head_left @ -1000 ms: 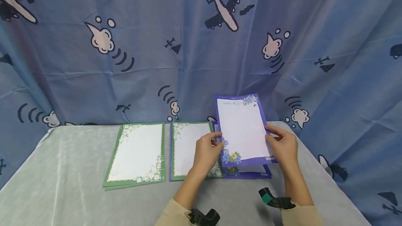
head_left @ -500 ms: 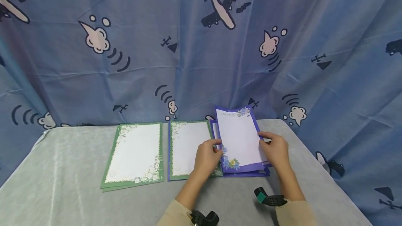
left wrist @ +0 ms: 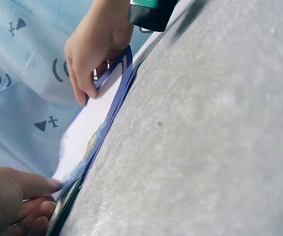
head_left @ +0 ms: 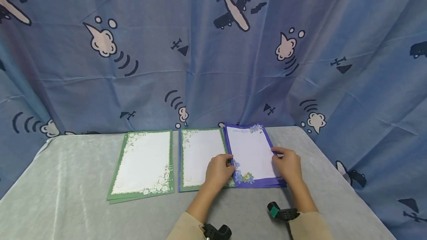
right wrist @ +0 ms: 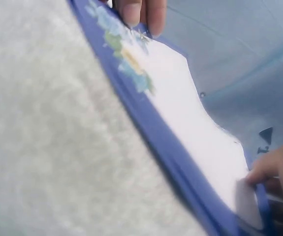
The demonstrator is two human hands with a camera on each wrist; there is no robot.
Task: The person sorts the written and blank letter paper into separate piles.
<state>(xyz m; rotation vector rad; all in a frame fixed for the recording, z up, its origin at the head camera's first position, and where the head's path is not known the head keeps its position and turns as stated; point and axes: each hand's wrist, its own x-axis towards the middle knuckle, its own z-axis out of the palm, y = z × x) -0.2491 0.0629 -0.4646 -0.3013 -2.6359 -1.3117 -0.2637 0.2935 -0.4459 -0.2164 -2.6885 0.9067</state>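
Note:
A purple-bordered sheet of paper (head_left: 251,151) with blue flowers in two corners lies over other purple-edged sheets at the right of the row. By its left edge my left hand (head_left: 218,169) pinches it between thumb and fingers. My right hand (head_left: 289,164) pinches the opposite edge. In the left wrist view the sheet (left wrist: 89,118) spans between both hands, its lower border close on the sheets beneath. The right wrist view shows the right thumb (right wrist: 267,167) on the sheet's edge. Under the left hand lies a green-bordered floral sheet (head_left: 201,155), partly hidden.
Further left is another green-bordered sheet (head_left: 143,162), with a second green edge showing below it. All lie on a grey cloth-covered table (head_left: 83,210). A blue curtain (head_left: 150,47) printed with planes hangs behind the table's far edge.
Both hands have lowered the purple-bordered sheet from a raised, tilted position down onto the purple sheets, shifting it slightly left. The green-bordered sheets have stayed in place.

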